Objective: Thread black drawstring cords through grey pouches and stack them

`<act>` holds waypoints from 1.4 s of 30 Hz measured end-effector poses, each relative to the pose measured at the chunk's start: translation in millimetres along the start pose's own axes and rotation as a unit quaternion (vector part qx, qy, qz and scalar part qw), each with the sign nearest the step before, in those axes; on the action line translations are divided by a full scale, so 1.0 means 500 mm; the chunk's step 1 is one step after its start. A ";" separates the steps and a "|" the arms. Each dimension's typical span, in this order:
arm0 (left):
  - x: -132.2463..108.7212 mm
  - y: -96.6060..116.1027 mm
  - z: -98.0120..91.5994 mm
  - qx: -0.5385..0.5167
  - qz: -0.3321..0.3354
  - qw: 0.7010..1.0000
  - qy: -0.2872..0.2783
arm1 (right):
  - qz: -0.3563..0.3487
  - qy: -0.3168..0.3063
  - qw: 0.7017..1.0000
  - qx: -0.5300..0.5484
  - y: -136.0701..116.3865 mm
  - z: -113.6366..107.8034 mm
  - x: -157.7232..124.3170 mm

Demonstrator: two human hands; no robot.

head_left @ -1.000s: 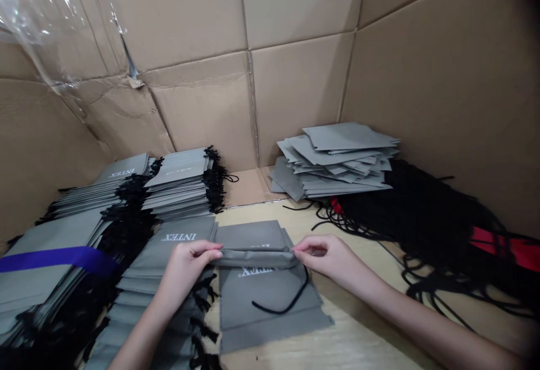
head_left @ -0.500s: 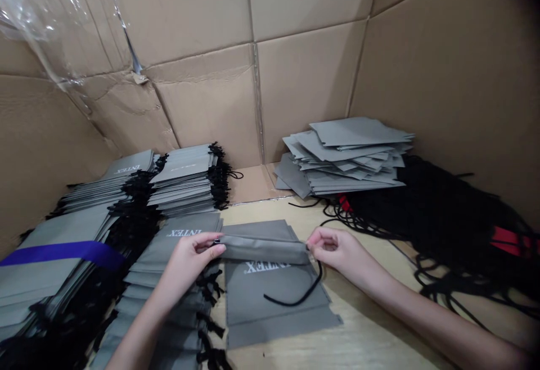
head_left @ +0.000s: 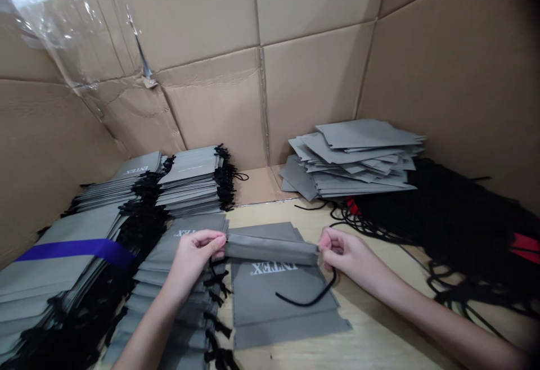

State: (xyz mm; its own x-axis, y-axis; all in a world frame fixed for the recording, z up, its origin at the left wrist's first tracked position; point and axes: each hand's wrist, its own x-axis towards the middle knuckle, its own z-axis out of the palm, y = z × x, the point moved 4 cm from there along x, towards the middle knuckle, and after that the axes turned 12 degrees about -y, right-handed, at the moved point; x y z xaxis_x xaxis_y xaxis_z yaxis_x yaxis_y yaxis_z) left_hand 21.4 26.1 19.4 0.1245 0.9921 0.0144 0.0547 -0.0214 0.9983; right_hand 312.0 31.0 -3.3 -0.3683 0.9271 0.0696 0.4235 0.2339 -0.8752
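Note:
My left hand (head_left: pixel 203 244) pinches the left end of the gathered top band of a grey drawstring bag (head_left: pixel 270 248). At the band's right end, my right hand (head_left: pixel 337 246) is closed in a pinch. A black cord (head_left: pixel 306 304) comes out by my right fingers and curls down to the left, over the grey fabric. The band is stretched between both hands. Just below it, upside-down white INTEX lettering shows on the grey fabric lying on the table. More flat grey bags (head_left: pixel 291 325) lie under it. Whatever my fingertips cover is hidden.
Stacks of grey bags with knotted black cords (head_left: pixel 192 181) stand on the left. A purple band (head_left: pixel 78 249) crosses one stack. Loose grey bags (head_left: pixel 358 159) are piled at the back right, beside a heap of black cords (head_left: pixel 455 207) with red ties. Cardboard walls (head_left: pixel 312 77) surround the table.
The view has shifted slightly, so everything sits a little further right. A small dark tip at my left fingers no longer shows. Both hands still hold the band stretched.

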 end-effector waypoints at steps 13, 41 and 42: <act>-0.008 0.001 0.001 0.135 0.069 0.988 -0.015 | 0.027 -0.009 0.999 0.046 0.024 0.007 0.000; -0.032 0.036 0.026 0.382 0.333 0.861 -0.041 | 0.066 0.029 0.986 0.149 0.040 0.016 0.011; -0.031 0.034 0.026 0.381 0.327 0.864 -0.042 | 0.060 0.030 0.988 0.140 0.042 0.016 0.013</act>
State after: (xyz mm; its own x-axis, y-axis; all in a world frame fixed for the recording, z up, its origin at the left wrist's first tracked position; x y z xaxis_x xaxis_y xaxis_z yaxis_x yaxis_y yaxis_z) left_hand 33.3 9.0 35.5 0.4448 0.7256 0.5250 0.5775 -0.6804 0.4512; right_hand 311.9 39.4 -24.8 -0.2757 0.9610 -0.0223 0.2127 0.0384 -0.9764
